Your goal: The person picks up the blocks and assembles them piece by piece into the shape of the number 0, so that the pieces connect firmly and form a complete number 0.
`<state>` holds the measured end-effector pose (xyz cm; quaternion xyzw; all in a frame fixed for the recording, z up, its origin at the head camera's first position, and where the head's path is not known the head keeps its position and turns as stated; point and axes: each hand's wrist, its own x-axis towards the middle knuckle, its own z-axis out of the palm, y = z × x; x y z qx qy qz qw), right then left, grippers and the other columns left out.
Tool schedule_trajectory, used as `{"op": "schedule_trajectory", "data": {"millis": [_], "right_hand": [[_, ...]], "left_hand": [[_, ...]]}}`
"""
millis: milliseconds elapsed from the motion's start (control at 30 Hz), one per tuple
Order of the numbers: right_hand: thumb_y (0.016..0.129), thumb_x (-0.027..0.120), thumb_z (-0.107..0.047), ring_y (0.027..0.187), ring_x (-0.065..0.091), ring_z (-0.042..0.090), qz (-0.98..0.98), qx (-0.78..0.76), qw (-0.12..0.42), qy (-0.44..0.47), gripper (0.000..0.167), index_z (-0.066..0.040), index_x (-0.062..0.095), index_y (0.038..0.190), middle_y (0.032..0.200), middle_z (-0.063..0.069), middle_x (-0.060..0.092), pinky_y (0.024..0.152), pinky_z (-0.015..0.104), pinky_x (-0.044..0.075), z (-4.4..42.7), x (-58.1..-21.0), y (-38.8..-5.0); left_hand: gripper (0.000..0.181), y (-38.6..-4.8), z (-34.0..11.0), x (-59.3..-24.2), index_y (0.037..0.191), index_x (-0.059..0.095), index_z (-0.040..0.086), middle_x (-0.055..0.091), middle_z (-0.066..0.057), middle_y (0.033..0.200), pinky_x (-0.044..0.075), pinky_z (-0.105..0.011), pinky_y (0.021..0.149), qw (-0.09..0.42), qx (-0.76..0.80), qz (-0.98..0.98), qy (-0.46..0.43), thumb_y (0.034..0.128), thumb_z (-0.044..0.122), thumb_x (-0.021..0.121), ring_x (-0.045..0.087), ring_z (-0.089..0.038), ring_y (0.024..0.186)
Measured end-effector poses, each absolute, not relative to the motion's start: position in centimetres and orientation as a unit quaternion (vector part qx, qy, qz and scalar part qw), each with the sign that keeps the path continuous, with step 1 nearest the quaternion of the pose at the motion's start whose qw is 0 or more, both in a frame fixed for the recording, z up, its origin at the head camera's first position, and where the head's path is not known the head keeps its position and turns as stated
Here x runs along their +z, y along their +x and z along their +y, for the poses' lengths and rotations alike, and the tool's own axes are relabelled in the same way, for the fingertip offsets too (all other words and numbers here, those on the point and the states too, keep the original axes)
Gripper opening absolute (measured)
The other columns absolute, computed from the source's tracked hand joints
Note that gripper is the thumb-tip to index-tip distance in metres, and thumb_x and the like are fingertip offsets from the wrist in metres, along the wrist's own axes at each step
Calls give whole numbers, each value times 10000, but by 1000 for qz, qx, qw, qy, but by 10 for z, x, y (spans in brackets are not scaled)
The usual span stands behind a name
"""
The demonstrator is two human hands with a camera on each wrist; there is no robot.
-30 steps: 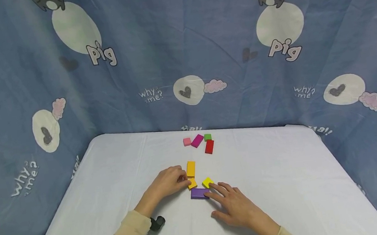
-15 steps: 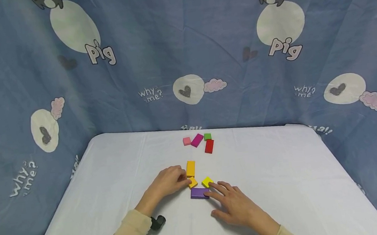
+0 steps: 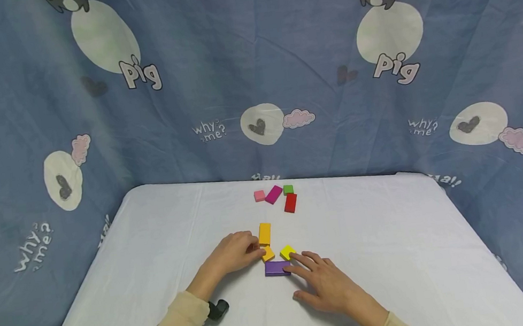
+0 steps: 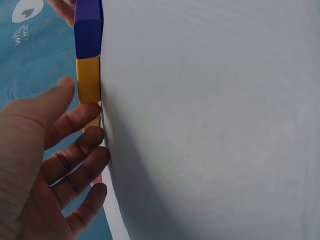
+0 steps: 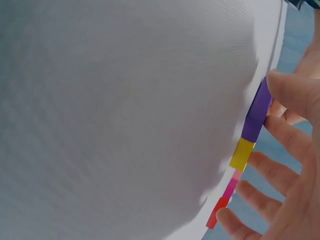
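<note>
In the head view, a long orange block (image 3: 265, 234) lies above a small orange block (image 3: 269, 255), and a purple block (image 3: 276, 269) lies crosswise below them. A small yellow block (image 3: 287, 252) is just right of these. My left hand (image 3: 234, 253) rests beside the orange blocks, with fingertips at the small one; its fingers are loosely bent in the left wrist view. My right hand (image 3: 326, 283) has its fingers spread, one fingertip at the purple block's right end and another at the yellow block. Neither hand grips anything.
Farther back lie a pink block (image 3: 259, 196), a magenta block (image 3: 273, 195), a green block (image 3: 288, 189) and a red block (image 3: 290, 203). White cloth covers the table (image 3: 370, 226). A blue printed curtain (image 3: 308, 61) hangs behind it.
The small orange block has turned slightly and shifted a little to the right at my left fingertips. Both hands have otherwise stayed almost still.
</note>
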<state>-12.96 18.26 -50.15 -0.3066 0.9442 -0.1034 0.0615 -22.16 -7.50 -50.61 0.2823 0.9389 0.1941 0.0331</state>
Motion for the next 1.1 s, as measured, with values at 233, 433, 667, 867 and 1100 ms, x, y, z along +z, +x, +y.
{"op": "schedule_trajectory", "data": {"millis": [233,433,667,867,1100], "right_hand": [[950,592,-448,1376,353,293,948,-116,12,-296,567,-199,481,1447,1511,48,405,1007,543,403,186,-498,-134],[977,561,-413,1366,370,305,945,-118,22,-305,572,-145,447,1470,1517,40,402,1009,546,404,187,-501,-136],[994,527,-408,1374,366,288,945,-99,41,-307,552,-159,439,1479,1525,13,393,1026,532,396,186,-504,-136],[998,512,-405,1380,355,280,947,-92,51,-303,532,-175,448,1473,1526,2,392,1030,537,389,186,-503,-134],[989,519,-434,1393,334,287,946,-106,52,-302,546,-217,433,1483,1541,8,367,1034,545,380,186,-500,-133]], "left_hand": [[130,-230,-80,-503,976,736,178,556,87,839,481,-294,709,-23,219,935,278,934,285,675,538,-107,763],[299,-237,-79,-502,1272,666,152,580,-16,1326,433,-461,992,-21,188,933,306,984,185,591,535,-226,1210],[335,-238,-76,-508,1329,631,174,513,13,1432,381,-473,1049,27,158,939,305,1004,211,560,468,-207,1306],[307,-236,-75,-511,1286,665,164,533,5,1410,381,-467,1052,30,155,943,294,996,204,572,474,-204,1299],[317,-235,-75,-509,1304,652,160,519,-15,1421,372,-482,1059,32,163,941,295,1002,202,562,460,-216,1311]]}}
